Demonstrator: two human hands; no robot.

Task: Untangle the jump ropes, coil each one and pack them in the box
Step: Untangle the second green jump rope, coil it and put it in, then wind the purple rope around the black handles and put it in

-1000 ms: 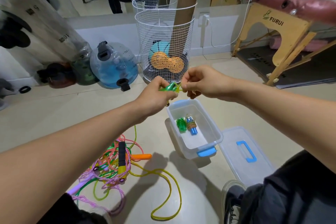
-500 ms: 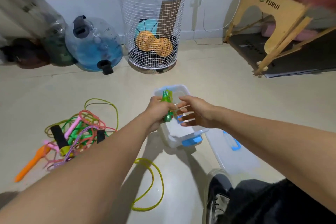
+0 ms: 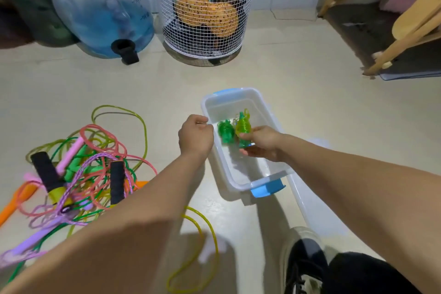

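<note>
A clear plastic box (image 3: 272,116) with blue latches stands on the floor in the middle. My right hand (image 3: 260,142) reaches inside it and grips a coiled green-and-yellow jump rope (image 3: 243,126). Another coiled green rope (image 3: 225,132) lies on the box bottom just to its left. My left hand (image 3: 196,135) hovers at the box's left rim with fingers curled and nothing in it. A tangle of ropes (image 3: 78,174) in pink, green, yellow and purple, with black and orange handles, lies on the floor at the left.
The box lid (image 3: 310,207) lies on the floor right of the box. A wire basket (image 3: 205,7) with balls and a blue water bag (image 3: 105,12) stand at the back. A wooden bench leg (image 3: 405,38) is at the far right. My shoe (image 3: 303,260) is below.
Both hands came down from chest height to the box. The coiled green-and-yellow rope passed from my left hand to my right, which has lowered it into the box.
</note>
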